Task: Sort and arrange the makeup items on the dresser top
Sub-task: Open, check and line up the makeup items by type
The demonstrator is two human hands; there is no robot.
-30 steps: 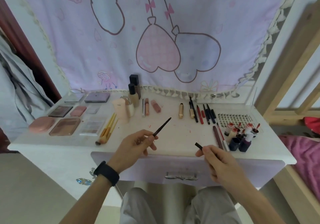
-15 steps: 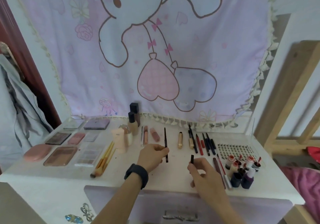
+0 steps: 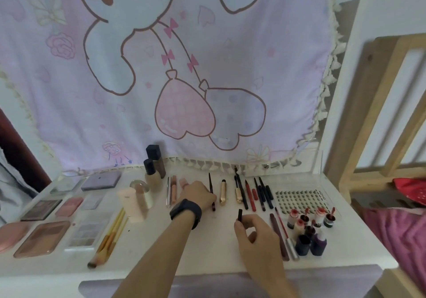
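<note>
My left hand (image 3: 199, 195) pinches a thin black pencil (image 3: 211, 185) and holds it lengthwise on the white dresser top (image 3: 207, 247), just left of a gold tube (image 3: 222, 192). My right hand (image 3: 255, 240) pinches the pencil's small black cap (image 3: 240, 214) upright above the dresser. To the right lies a row of black and red pencils (image 3: 252, 192). Pink and clear lip tubes (image 3: 171, 189) lie left of my left hand.
Foundation bottles (image 3: 153, 170) stand at the back. Palettes (image 3: 42, 236) and gold-handled brushes (image 3: 110, 237) fill the left side. A lash tray (image 3: 299, 197), small bottles (image 3: 310, 226) and two long sticks (image 3: 282, 237) sit on the right. A wooden bed frame (image 3: 378, 113) stands further right.
My left hand moved forward and laid the pencil down in line with the other items at the back. My right hand with the cap came forward over the dresser. The camera tilted up.
</note>
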